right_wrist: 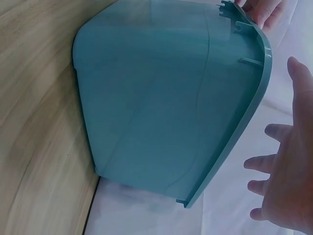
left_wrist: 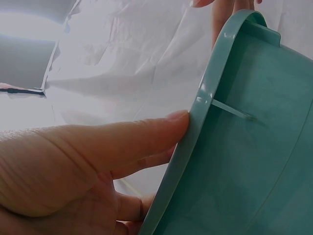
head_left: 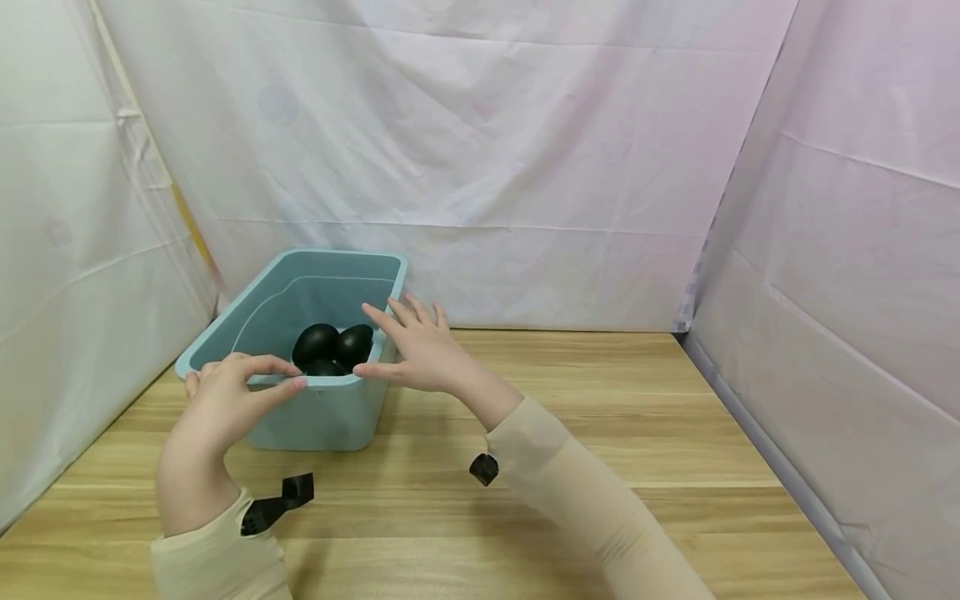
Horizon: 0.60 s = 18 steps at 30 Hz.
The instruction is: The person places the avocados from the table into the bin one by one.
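A light blue-green plastic bin [head_left: 315,417] stands upright on the table, with several glossy black, rounded egg-shaped objects [head_left: 316,345] lying inside near its front right corner. At the near left of the bin, my left hand [head_left: 228,400] holds the rim, thumb and fingertips against it. The left wrist view shows that thumb [left_wrist: 151,129] meeting the rim [left_wrist: 198,105]. My right hand [head_left: 423,350] is at the right rim with its fingers spread straight. In the right wrist view the right hand [right_wrist: 293,171] appears beside the bin's rim, apart from it, holding nothing.
The wood-grain table [head_left: 585,433] extends to the right and front. White cloth sheets [head_left: 510,150] hang behind the bin and on both sides. Small black devices [head_left: 483,469] are strapped at both beige sleeves [head_left: 592,492].
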Available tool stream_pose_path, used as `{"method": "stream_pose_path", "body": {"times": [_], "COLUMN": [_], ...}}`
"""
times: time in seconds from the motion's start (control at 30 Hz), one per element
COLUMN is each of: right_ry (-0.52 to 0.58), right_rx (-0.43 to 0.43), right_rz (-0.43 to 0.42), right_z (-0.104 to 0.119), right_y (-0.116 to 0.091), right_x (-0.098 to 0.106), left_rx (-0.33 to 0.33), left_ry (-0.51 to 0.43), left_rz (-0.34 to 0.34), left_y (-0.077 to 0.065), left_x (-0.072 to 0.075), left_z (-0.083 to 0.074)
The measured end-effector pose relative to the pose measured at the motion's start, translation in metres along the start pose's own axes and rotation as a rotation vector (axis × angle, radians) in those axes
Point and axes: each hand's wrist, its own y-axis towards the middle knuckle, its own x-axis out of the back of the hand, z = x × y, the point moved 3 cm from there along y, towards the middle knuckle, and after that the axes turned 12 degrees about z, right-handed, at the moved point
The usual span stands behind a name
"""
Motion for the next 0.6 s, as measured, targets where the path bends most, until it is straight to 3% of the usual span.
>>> {"method": "stream_pose_path", "body": {"times": [0.6], "right_ry": [-0.001], "right_rx": [0.014], "right_rz": [0.009], "right_z": [-0.018], "right_y": [-0.031], "right_x": [-0.001], "left_rx": [-0.004], "left_ry": [-0.013], "left_rz": [0.004], "left_y": [0.000], "left_x": [-0.001], "left_z": [0.001]}}
